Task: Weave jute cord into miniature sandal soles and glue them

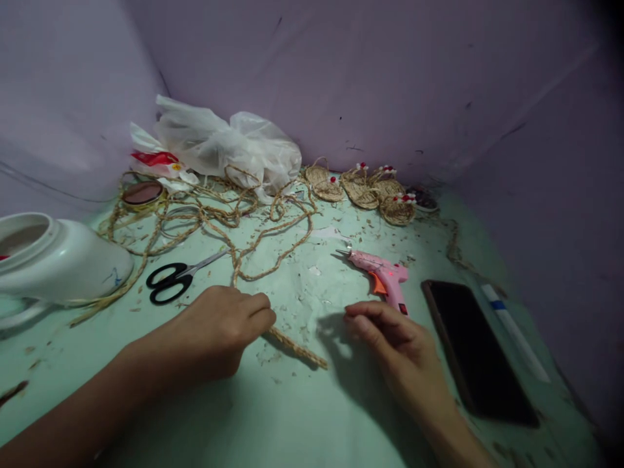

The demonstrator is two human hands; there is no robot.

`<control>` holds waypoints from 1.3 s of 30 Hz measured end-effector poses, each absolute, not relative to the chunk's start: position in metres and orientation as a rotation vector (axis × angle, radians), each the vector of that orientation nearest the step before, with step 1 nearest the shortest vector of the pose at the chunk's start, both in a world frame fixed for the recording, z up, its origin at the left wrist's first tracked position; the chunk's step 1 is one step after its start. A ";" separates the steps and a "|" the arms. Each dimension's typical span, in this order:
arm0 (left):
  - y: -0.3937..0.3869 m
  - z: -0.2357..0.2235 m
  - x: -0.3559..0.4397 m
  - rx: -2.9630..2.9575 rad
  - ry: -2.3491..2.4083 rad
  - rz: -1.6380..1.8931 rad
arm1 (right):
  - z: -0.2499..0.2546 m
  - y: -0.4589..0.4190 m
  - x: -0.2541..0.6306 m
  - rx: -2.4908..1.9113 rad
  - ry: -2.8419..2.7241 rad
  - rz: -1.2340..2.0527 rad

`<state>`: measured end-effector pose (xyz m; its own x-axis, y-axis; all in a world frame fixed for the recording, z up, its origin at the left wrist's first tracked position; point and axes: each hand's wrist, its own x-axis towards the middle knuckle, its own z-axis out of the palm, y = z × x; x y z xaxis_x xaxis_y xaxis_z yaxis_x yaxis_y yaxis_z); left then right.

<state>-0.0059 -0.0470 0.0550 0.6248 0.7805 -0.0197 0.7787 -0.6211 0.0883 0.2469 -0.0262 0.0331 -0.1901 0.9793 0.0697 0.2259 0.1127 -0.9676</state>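
My left hand (pixel 238 325) is closed around a braided straw rope (pixel 297 348), whose cut end sticks out to the right over the table. Behind the hand, the same kind of rope (pixel 277 263) runs back in loose loops. To the right, my right hand (pixel 390 338) hovers apart from the rope with thumb and forefinger pinched together; whether anything tiny is between them is hidden. Just beyond it lies a pink glue gun (pixel 377 265) with an orange trigger, its nozzle facing left. Black-handled scissors (pixel 178 279) rest behind my left wrist.
A white plastic jug (pixel 88 260) lies on its side at left. At the back are a clear plastic bag (pixel 229 143), a round tin (pixel 142 193) and several woven straw slippers (pixel 361 188) with beads. A phone (pixel 480 348) and a white pen (pixel 517 331) lie at right.
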 end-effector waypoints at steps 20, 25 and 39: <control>-0.057 0.043 0.016 2.606 1.429 0.429 | 0.024 -0.047 0.220 -1.038 -2.033 1.066; -0.057 0.042 0.016 2.617 1.372 0.540 | 0.024 -0.049 0.221 -0.999 -2.069 1.060; -0.058 0.042 0.019 2.359 1.326 0.776 | 0.027 -0.051 0.220 -0.877 -2.039 1.178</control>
<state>0.0194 -0.0576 0.0424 0.4201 0.8567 0.2991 0.6802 -0.5155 0.5212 0.2203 -0.0514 0.0270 -0.5886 0.7879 0.1808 0.2369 0.3820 -0.8933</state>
